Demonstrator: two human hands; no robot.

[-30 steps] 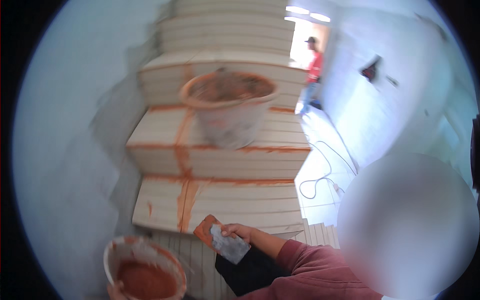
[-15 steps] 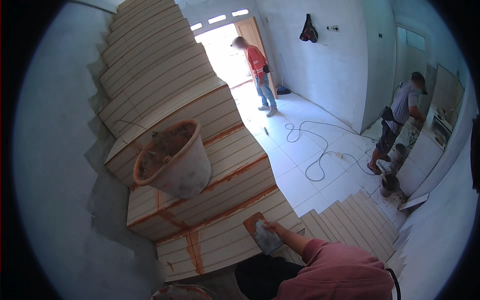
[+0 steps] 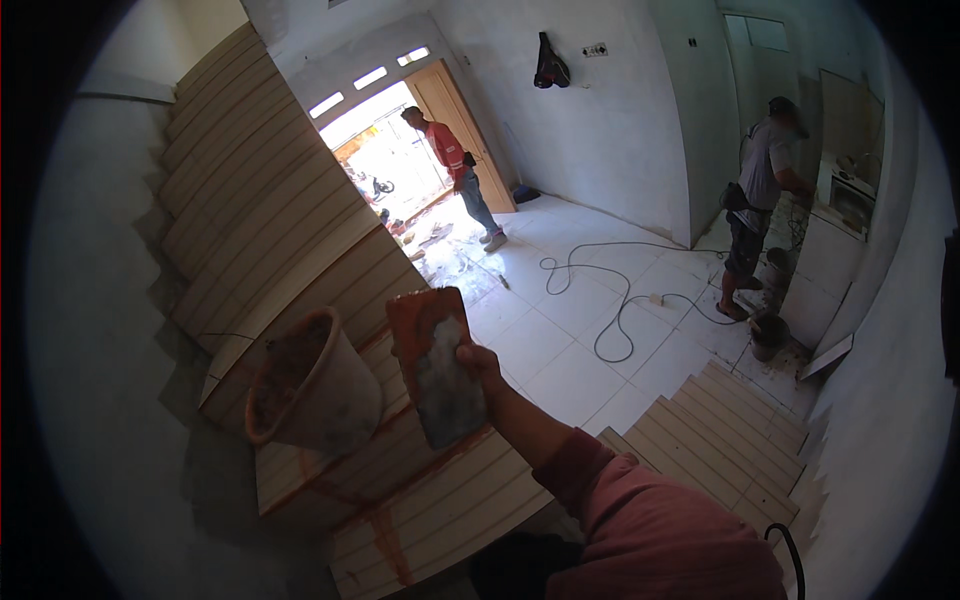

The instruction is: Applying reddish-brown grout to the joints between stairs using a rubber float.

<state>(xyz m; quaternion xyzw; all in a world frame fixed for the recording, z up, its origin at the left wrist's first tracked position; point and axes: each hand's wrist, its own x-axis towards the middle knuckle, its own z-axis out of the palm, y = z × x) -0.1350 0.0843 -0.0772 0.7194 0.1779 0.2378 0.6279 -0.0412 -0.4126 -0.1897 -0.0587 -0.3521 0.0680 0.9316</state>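
Near the frame's centre, the right grip (image 3: pixel 480 364) is clamped on a rectangular board (image 3: pixel 437 370), smeared orange and grey. 1 bucket (image 3: pixel 345 405) rests on the stairs (image 3: pixel 465 495) left of centre. I cannot tell the left grip's state.

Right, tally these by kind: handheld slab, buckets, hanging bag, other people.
Flat slab in the right hand: 1
Large bucket on the stairs: 1
Smaller dark buckets: 2
Hanging bag: 1
Other people: 2
Total: 7
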